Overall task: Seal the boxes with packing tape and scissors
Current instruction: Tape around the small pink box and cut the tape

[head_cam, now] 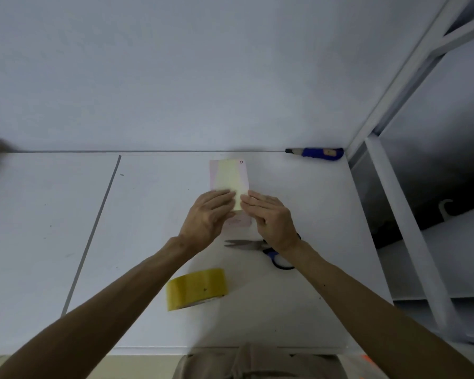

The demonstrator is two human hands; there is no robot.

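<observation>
Both flat hands, left (207, 214) and right (271, 217), press the box (229, 175).

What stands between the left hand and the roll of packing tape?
Nothing visible. The left hand rests on the small box; the packing tape roll stands nearer the person, with only bare table between.

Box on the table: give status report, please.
Left grip and right grip open, pressing tape strip flat on box. Scissors, tape roll lying nearby, untouched. Nothing in the way.
</observation>
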